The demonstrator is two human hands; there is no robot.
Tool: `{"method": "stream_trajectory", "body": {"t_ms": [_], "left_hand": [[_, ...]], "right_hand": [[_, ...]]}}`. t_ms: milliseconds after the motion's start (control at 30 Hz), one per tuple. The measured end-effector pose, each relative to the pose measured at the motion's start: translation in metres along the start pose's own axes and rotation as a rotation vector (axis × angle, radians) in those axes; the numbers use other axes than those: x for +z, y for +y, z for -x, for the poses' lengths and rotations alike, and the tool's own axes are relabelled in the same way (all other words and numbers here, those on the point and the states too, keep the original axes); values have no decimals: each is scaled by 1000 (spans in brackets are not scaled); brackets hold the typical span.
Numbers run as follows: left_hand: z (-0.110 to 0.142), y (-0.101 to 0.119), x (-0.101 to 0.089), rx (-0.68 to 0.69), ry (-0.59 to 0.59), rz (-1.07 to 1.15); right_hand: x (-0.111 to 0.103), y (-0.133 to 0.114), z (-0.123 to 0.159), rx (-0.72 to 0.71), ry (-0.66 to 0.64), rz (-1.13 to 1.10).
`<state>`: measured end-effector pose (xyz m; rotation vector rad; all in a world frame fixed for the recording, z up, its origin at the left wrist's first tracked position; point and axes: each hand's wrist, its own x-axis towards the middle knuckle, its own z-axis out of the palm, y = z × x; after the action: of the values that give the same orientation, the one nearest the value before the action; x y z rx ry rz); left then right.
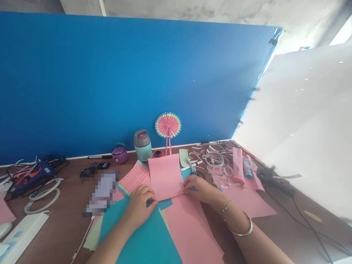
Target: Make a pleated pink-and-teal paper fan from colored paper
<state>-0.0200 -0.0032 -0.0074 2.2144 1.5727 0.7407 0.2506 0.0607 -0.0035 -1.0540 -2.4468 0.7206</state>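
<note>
A pink sheet of paper [166, 176] is held up by its two lower corners, tilted above the layered sheets. At its lower left corner, my left hand [140, 205] pinches the edge between thumb and fingers. My right hand [200, 188] grips the lower right corner in the same way. Left of the sheet lies a pleated pink paper [134, 178] with a teal and yellow border, partly covered. Beneath my hands spread a teal sheet [145, 234] and a pink stack [191, 229]. Behind stands a round pleated paper fan [168, 125] on pink sticks.
A teal flask [143, 146] and a purple cup [119, 154] stand by the blue partition [123, 80]. Curled paper strips [216, 159] and a glue stick [247, 168] lie right. A blue glue gun [38, 176], a power strip [26, 236] and a blurred phone-like object [101, 192] are left.
</note>
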Motion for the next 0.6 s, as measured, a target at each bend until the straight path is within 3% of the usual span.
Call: {"method": "stream_trajectory", "body": {"t_ms": [267,600], "left_hand": [[-2,-6,1,-88,16,-16],[-1,-6,0,-131,2,-24]], "right_hand": [[-5,2,-2,61,-31,-133],[-3,1,-2,81,-13,-124]]}}
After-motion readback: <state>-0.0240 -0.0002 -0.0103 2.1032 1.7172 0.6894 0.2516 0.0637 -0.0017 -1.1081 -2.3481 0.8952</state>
